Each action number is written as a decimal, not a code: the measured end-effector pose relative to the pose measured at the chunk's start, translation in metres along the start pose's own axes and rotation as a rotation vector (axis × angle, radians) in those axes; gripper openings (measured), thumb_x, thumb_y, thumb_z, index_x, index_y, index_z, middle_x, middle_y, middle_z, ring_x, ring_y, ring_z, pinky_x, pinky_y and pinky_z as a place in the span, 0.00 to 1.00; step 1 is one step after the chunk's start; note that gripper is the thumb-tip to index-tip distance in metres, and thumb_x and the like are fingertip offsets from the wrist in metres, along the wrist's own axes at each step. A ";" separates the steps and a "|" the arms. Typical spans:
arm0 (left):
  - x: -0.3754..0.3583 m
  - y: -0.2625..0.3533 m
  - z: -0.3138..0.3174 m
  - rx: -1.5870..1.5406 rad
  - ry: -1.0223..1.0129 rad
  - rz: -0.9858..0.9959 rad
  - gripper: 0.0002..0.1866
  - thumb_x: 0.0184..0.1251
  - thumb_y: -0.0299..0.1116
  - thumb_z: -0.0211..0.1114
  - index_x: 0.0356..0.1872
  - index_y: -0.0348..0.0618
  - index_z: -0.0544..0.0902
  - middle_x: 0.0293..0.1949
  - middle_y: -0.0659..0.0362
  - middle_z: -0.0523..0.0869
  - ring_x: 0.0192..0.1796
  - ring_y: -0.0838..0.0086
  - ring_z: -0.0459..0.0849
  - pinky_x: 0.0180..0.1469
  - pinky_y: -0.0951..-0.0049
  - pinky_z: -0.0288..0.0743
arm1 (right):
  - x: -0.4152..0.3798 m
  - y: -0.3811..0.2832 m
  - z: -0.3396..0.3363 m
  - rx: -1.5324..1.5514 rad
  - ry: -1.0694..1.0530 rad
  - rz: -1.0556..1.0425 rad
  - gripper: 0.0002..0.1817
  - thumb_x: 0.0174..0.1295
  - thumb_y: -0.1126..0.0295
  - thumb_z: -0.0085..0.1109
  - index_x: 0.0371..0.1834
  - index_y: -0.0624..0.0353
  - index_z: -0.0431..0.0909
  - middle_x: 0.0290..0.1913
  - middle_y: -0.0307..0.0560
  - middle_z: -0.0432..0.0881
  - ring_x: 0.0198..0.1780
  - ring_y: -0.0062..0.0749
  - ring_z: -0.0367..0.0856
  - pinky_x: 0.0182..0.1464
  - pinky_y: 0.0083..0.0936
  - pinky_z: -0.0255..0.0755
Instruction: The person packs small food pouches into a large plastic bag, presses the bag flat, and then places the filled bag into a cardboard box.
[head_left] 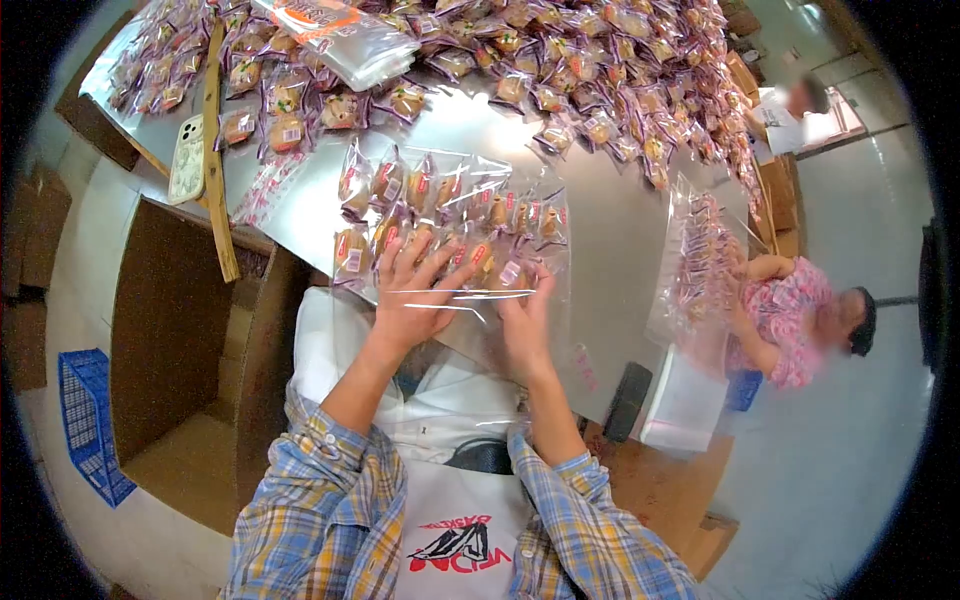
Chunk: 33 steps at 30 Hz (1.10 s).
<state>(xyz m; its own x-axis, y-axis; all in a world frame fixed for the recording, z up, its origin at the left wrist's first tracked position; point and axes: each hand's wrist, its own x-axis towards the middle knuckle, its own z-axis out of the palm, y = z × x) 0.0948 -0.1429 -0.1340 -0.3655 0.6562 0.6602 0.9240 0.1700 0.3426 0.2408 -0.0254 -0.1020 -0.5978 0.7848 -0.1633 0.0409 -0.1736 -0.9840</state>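
Observation:
A clear plastic bag point(550, 330) lies on the metal table in front of me, with small wrapped cakes point(352, 250) in two rows inside it. My left hand point(415, 300) rests on the near row, its fingers spread over the packets. The bag's film and a bright glare line cross that hand. At the right end of the same row, my right hand point(525, 315) has its fingers on either side of a wrapped cake point(512, 272). Some of its fingers are hidden.
Heaped wrapped cakes point(620, 60) cover the table's far side, with a stack of printed bags point(345, 40) on them. A phone point(187, 160) lies by a wooden strip point(215, 150). An open carton point(180, 340) stands left. Right, a co-worker point(795, 320) handles another filled bag point(690, 260).

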 end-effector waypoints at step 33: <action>0.022 0.050 -0.007 0.024 -0.170 -0.065 0.20 0.57 0.44 0.80 0.51 0.53 0.91 0.66 0.62 0.84 0.71 0.63 0.76 0.78 0.43 0.52 | 0.002 -0.013 -0.025 -1.259 0.200 -0.692 0.21 0.62 0.76 0.60 0.60 0.67 0.78 0.57 0.59 0.81 0.62 0.57 0.76 0.66 0.50 0.71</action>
<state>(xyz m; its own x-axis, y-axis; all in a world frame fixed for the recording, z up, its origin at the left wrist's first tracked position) 0.1321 -0.1252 -0.0982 -0.4024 0.7575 0.5140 0.9020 0.2321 0.3640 0.2593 -0.0068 -0.0915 -0.6739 0.5795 0.4582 0.5215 0.8125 -0.2606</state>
